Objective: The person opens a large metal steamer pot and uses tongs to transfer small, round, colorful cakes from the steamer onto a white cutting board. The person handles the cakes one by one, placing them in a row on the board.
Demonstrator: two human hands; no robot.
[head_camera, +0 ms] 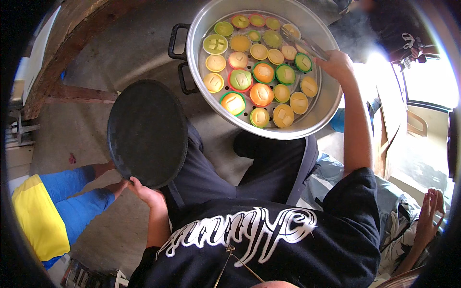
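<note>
In my right hand (338,66) is a pair of metal tongs (312,48), reaching into a large round aluminium steamer pot (329,99). The tong tips are at a small pale cake (291,31) near the pot's far right side; whether they grip it I cannot tell. Several little cakes in coloured moulds, yellow, green and orange (262,94), many topped with pale slices, sit on the perforated steamer plate (236,112). My left hand (147,193) grips the near edge of a round black tray (147,133), tilted beside my leg. Nothing lies on its visible face.
Black handles (177,41) stick out from the pot's left side. A person in yellow and blue (68,212) stands at left. Another person's hand (428,212) shows at lower right, and one in dark clothing (389,32) is at upper right. A wooden beam (65,54) spans the upper left.
</note>
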